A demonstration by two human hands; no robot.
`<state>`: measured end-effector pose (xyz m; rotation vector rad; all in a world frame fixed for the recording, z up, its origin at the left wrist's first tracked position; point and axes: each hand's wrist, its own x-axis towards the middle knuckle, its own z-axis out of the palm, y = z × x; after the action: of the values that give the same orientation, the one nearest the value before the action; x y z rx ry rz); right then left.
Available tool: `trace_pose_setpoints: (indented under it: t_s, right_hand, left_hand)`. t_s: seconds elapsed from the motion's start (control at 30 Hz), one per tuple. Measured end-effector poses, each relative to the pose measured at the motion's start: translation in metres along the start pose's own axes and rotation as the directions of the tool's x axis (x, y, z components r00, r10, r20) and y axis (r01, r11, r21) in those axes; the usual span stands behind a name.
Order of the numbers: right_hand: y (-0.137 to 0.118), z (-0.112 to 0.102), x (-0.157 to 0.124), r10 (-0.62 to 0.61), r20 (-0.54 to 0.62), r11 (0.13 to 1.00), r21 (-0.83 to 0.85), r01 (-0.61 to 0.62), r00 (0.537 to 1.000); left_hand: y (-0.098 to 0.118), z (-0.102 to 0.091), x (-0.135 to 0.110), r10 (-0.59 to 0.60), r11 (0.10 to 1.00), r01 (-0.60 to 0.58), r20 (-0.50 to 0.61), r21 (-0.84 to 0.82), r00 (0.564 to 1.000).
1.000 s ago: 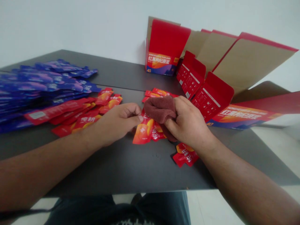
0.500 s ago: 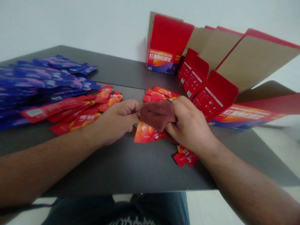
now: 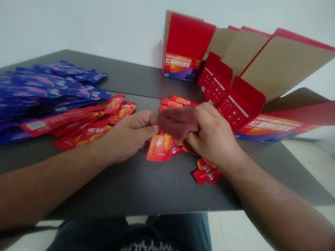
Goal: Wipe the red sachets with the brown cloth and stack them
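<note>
My left hand (image 3: pixel 136 134) is closed in a pinch at the upper left edge of a red and orange sachet (image 3: pixel 159 148), whose upper part is hidden by a brown cloth (image 3: pixel 176 122). The fingers of my right hand (image 3: pixel 213 134) are wrapped round that cloth, which is bunched and stretches over the sachet toward my left fingertips. Behind and under the cloth lie several more red sachets (image 3: pixel 180 100). Another small group of red sachets (image 3: pixel 207 171) rests below my right wrist.
A large pile of blue sachets (image 3: pixel 52 83) lies at the left, with red sachets (image 3: pixel 91 130) in front of it. Open red cartons stand behind: one carton (image 3: pixel 180 66) at the back and another carton (image 3: pixel 272 127) at the right. The grey table (image 3: pixel 125 188) ends close to my legs.
The cloth has shifted slightly up and right, baring more of the sachet. That sachet has moved a little left and down. Both hands keep their grip.
</note>
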<state>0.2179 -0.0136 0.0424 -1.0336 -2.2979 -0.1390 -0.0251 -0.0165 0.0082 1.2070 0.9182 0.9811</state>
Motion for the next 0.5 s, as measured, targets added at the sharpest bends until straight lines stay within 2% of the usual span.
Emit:
trace_pose_setpoints:
  t_s: [0.03, 0.1, 0.17, 0.23, 0.3, 0.37, 0.43, 0.5]
  right_hand:
    - [0.002, 0.001, 0.001, 0.04, -0.047, 0.999, -0.015, -0.041, 0.998]
    - [0.002, 0.003, 0.001, 0.036, -0.036, 0.999, -0.002, -0.036, 0.999]
    - [-0.005, 0.005, -0.002, -0.063, 0.073, 0.997, 0.055, 0.059, 0.995]
    - [-0.012, 0.006, -0.004, -0.201, 0.206, 0.975, 0.136, 0.176, 0.958]
    - [-0.014, 0.006, -0.005, -0.255, 0.271, 0.962, 0.166, 0.216, 0.928]
    - [-0.01, 0.005, -0.003, -0.16, 0.207, 0.985, 0.098, 0.142, 0.965]
    - [-0.001, 0.004, 0.0, -0.017, 0.042, 1.0, 0.014, 0.016, 0.999]
    - [0.005, 0.005, 0.001, 0.051, -0.064, 0.999, -0.002, -0.051, 0.997]
  left_hand:
    - [0.001, 0.002, 0.0, 0.0, 1.0, 0.0, -0.003, -0.026, 1.0]
    - [0.003, 0.006, 0.0, -0.003, 0.998, 0.001, -0.031, -0.067, 1.0]
    - [0.007, 0.007, 0.0, -0.017, 0.997, 0.01, -0.093, -0.07, 0.995]
    - [0.01, 0.006, 0.001, -0.033, 0.998, 0.025, -0.128, -0.063, 0.991]
    - [0.01, 0.005, 0.002, -0.038, 0.998, 0.033, -0.11, -0.049, 0.993]
    - [0.008, 0.005, 0.001, -0.039, 0.998, 0.035, -0.073, -0.056, 0.997]
    - [0.006, 0.007, 0.001, -0.039, 0.996, 0.035, -0.049, -0.085, 0.998]
    - [0.005, 0.009, 0.0, -0.035, 0.993, 0.029, -0.05, -0.116, 0.998]
